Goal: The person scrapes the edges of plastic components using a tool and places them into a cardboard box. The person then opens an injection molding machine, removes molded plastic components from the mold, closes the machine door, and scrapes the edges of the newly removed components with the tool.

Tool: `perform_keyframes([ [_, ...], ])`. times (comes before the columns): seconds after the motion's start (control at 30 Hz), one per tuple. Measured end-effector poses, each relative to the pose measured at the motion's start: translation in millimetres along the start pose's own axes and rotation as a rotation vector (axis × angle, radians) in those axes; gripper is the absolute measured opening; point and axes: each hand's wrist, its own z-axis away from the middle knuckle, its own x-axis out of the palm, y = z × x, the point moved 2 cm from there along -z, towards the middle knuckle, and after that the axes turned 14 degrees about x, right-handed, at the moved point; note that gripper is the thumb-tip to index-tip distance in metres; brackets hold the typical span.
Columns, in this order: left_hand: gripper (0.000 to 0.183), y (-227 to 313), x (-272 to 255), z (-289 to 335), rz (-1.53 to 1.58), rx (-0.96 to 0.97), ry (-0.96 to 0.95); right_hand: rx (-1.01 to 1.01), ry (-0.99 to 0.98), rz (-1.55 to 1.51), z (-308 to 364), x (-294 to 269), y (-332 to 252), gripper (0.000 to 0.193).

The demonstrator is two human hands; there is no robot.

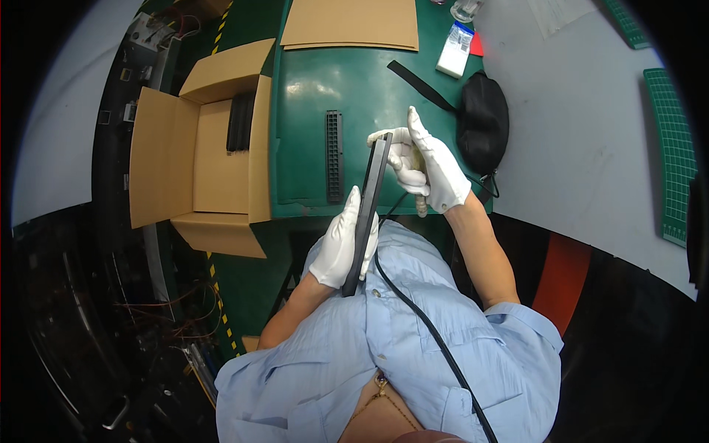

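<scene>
A long black bar (367, 221) with a grey upper edge slants up and away from my body. My left hand (338, 247), in a white glove, is closed round its lower half, thumb along the side. At the bar's far end is my right hand (425, 162), also gloved, its fingers curled and a fingertip against the tip. A yellowish object (419, 161) shows partly between that hand's fingers and palm; its kind is hidden. Left of the bar, a black slotted strip (334, 156) with rows of small openings lies on the green mat (303, 111).
An open cardboard box (221, 166) with black strips inside stands at the left. Flat cardboard (351, 26) lies at the far edge. A black pouch (484, 122) with a strap and a white box (455, 50) are at the right. A black cable (428, 325) runs across my shirt.
</scene>
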Motion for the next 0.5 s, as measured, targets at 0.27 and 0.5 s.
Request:
perform_keyframes([
  [0.27, 0.065, -2, 4, 3, -0.136, 0.027, 0.049, -0.035, -0.057, -0.049, 11, 1, 2, 0.085],
  [0.5, 0.068, -19, -10, 0, -0.372, 0.171, 0.081, -0.095, 0.126, 0.146, 28, 14, -1, 0.053],
])
